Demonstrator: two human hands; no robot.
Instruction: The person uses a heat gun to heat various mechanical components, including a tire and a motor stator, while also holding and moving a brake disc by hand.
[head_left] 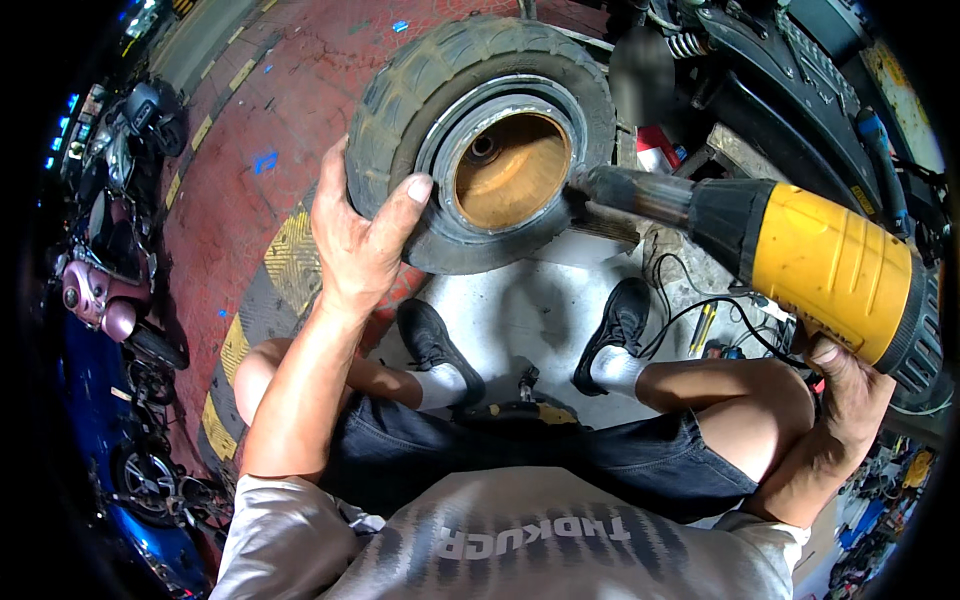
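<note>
A small, chunky-treaded black tyre (390,100) stands in front of me with its open side facing me. Inside it sits a grey metal rim (440,170), whose hollow centre (520,185) is rusty brown. My left hand (360,245) clasps the tyre's left side, thumb on the sidewall and fingers over the tread. On the right, my right hand (850,390) is closed round the grip of a yellow and black heat gun (830,265); the grip itself is mostly hidden. Its metal nozzle (635,195) points left at the tyre's right edge, close to the rim.
A black cable (735,305) runs from the right. Machine parts with a coil spring (687,46) crowd the far right. A yellow-handled tool (703,328) lies near my right shoe (615,335). At left are a black-and-yellow kerb strip (290,250) and a pink scooter (100,295).
</note>
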